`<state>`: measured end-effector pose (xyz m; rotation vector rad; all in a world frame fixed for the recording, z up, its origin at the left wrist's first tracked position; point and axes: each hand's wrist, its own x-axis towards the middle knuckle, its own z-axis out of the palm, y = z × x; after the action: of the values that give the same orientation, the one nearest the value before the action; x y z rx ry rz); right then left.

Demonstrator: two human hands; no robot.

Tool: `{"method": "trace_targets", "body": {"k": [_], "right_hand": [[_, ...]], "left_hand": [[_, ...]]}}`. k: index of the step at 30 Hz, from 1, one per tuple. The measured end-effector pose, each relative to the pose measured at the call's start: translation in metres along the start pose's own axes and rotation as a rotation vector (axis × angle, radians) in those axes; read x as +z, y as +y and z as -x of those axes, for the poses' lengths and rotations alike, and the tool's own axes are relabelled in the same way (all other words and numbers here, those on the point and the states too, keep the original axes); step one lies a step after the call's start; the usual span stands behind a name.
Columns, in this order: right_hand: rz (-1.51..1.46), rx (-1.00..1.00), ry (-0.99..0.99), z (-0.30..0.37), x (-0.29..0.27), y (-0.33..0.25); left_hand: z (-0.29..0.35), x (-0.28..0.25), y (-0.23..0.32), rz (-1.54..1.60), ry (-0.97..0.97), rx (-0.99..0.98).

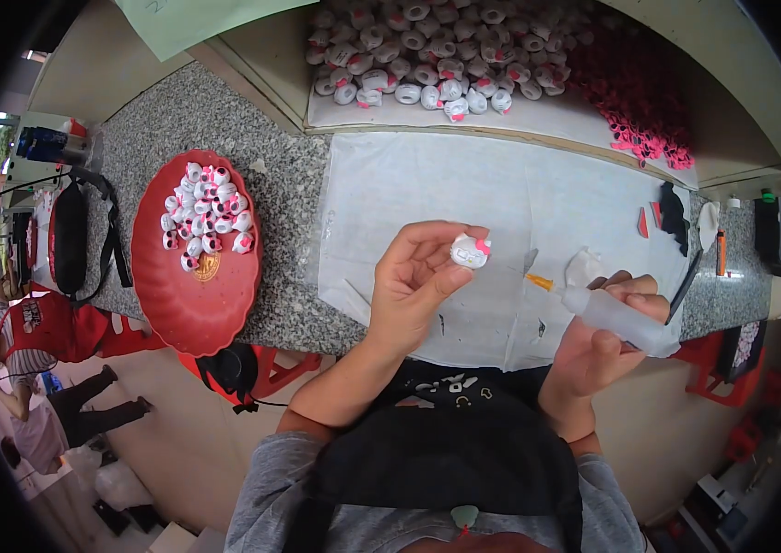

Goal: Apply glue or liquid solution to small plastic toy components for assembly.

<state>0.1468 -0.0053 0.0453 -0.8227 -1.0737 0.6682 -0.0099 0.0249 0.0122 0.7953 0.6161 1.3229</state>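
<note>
Between the thumb and fingers of my left hand (416, 284) is a small white cat-head figure (471, 252) with a pink bow, raised over the white sheet (390, 194). My right hand (607, 341) is wrapped round a translucent squeeze bottle (626, 323). The bottle is tilted, and its narrow yellow-orange tip (540, 282) points left toward the figure without touching it. A crumpled white tissue (584, 268) lies just beyond the bottle. Dark smears mark the sheet near both hands.
A red plate (169, 309) with several finished-looking cat heads (206, 210) stands at left on the speckled counter (294, 230). A shelf behind holds many white heads (427, 55) and a pink pile (649, 111). Black scraps (674, 217) and an orange tool (721, 252) lie at right.
</note>
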Motion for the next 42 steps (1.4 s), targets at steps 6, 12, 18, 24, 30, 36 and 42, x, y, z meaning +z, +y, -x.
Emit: {"method": "trace_targets", "body": {"k": [6,12,18,24,30,36,42], "right_hand": [[0.2,-0.15,-0.055,0.01,0.007,-0.003],[0.279,-0.2,-0.159,0.012,0.006,-0.007],[0.26,-0.193,-0.203,0.011,0.006,-0.008],[0.265,-0.207,-0.245,0.01,0.006,-0.006],[0.27,-0.199,-0.272,0.01,0.003,-0.008],[0.295,-0.244,-0.214,0.012,0.005,-0.006],[0.245,-0.258,-0.128,0.015,0.005,-0.003]], "left_hand": [[0.004,0.003,0.003,-0.044,-0.019,-0.026],[0.003,0.003,0.001,-0.044,-0.044,-0.022],[0.003,0.003,0.002,-0.051,-0.055,-0.046],[0.003,0.003,0.001,-0.044,-0.044,-0.049],[0.002,0.003,0.002,-0.042,-0.027,-0.051],[0.003,0.003,0.002,-0.038,-0.045,-0.068],[0.004,0.003,0.002,-0.037,-0.067,-0.09]]}}
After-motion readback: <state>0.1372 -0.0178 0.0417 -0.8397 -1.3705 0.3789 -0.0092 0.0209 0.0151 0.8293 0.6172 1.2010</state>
